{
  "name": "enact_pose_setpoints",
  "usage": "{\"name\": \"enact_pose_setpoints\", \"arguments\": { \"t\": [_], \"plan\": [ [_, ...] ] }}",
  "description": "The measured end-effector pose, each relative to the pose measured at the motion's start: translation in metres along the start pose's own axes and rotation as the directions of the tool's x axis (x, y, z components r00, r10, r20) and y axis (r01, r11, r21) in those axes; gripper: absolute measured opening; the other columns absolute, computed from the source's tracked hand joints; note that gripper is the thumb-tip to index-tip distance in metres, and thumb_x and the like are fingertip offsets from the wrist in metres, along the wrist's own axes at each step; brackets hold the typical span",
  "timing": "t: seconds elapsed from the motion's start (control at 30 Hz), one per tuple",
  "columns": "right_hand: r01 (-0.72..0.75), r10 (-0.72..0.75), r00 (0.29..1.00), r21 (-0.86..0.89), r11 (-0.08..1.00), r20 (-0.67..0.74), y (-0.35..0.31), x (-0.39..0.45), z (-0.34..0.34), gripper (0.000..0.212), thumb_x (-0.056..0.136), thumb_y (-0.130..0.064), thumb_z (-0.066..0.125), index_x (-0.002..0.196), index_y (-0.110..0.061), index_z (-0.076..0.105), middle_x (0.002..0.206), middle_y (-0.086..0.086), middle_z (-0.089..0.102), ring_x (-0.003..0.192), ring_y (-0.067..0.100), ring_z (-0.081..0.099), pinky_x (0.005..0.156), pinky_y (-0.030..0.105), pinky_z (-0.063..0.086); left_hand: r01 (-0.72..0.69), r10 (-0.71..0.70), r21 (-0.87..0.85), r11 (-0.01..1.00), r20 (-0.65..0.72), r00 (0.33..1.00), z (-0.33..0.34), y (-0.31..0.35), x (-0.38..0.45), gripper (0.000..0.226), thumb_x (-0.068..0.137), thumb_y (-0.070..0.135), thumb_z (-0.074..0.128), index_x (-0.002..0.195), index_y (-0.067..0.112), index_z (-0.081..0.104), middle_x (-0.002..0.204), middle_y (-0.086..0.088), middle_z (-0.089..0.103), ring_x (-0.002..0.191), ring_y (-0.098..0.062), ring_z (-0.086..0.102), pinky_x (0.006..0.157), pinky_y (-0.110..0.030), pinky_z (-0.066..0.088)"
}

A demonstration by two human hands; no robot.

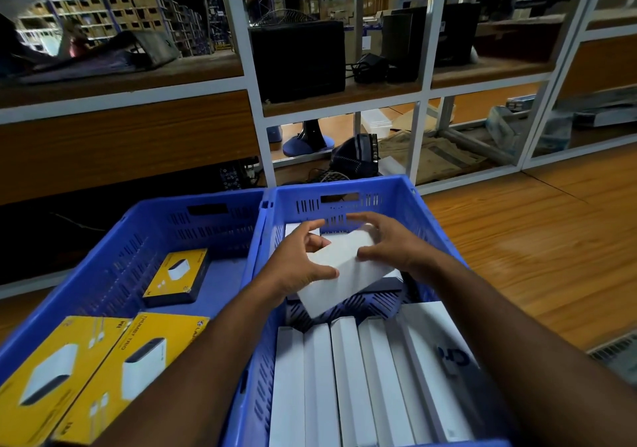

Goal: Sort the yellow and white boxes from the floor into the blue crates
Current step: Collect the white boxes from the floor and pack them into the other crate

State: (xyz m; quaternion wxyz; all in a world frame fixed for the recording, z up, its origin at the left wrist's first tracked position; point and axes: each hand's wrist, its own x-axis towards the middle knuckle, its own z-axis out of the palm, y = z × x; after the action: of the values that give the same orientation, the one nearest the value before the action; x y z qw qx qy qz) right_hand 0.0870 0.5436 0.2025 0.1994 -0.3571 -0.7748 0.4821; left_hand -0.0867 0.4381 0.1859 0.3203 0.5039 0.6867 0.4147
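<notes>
Two blue crates standing side by side. Left crate (113, 260) holding three yellow boxes (120, 370) lying flat: two near, one farther back. Right crate (379, 201) holding a near row of white boxes (344, 384) standing on edge, long axes running near to far. Left hand (300, 262) and right hand (389, 243) both grasping one white box (348, 274) over the right crate's middle, tilted, long axis running near-left to far-right, broad face turned up toward the camera.
</notes>
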Motion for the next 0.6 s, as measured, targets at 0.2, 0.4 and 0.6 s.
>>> {"name": "enact_pose_setpoints", "arguments": {
  "t": [0.2, 0.4, 0.6],
  "plan": [
    [-0.146, 0.189, 0.959, 0.202, 0.968, -0.210, 0.011, 0.005, -0.004, 0.030, 0.074, -0.021, 0.086, 0.093, -0.012, 0.065, 0.096, 0.009, 0.070, 0.085, 0.023, 0.067, 0.077, 0.039, 0.057, -0.066, 0.075, 0.046, 0.997, -0.212, 0.974, -0.006, -0.005, 0.006, 0.071, 0.086, 0.006, 0.074, 0.146, 0.030, 0.045, 0.143, 0.013, 0.044, 0.123, -0.007, 0.043, 0.096, -0.028, 0.043],
    [-0.346, 0.432, 0.902, 0.597, 0.724, -0.002, 0.002, 0.005, -0.001, 0.032, 0.087, -0.022, 0.074, 0.109, -0.001, 0.064, 0.103, 0.017, 0.070, 0.081, 0.023, 0.067, 0.058, 0.031, 0.058, 0.038, -0.037, -0.002, 0.999, -0.197, 0.980, -0.005, -0.011, 0.013, 0.059, 0.092, 0.030, 0.072, 0.145, 0.028, 0.046, 0.147, 0.002, 0.044, 0.122, -0.012, 0.044, 0.100, -0.034, 0.044],
    [-0.401, 0.431, 0.886, 0.754, 0.521, 0.173, -0.005, 0.000, 0.008, 0.034, 0.086, -0.017, 0.073, 0.117, -0.007, 0.062, 0.098, 0.016, 0.066, 0.086, 0.027, 0.068, 0.067, 0.041, 0.063, 0.097, -0.125, -0.218, 0.971, -0.118, 0.985, -0.003, -0.002, 0.009, 0.031, 0.103, 0.033, 0.055, 0.133, 0.026, 0.060, 0.138, 0.003, 0.055, 0.117, -0.017, 0.058, 0.095, -0.038, 0.057]
  ]
}}
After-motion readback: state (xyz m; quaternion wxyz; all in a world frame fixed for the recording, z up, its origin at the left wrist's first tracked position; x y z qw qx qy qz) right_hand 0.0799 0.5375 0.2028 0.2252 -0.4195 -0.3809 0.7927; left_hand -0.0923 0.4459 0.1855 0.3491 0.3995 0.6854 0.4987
